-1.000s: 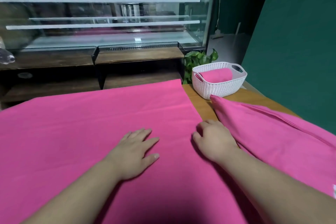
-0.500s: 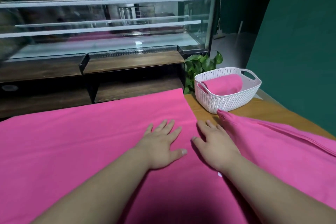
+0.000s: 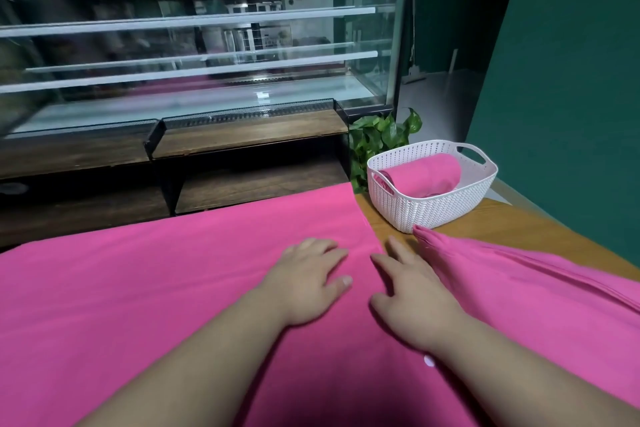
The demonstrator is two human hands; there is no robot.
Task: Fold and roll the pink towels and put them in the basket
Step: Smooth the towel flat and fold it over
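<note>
Head, left hand (image 3: 306, 282), right hand (image 3: 414, 305) on towel (image 3: 138, 288)

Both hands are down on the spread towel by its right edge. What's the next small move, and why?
Probably pinch the right edge of the spread towel and begin folding it leftward. It lies flat and unfolded, and the left hand and right hand rest open at that edge, gripping nothing. One rolled towel already sits in the basket.
</note>
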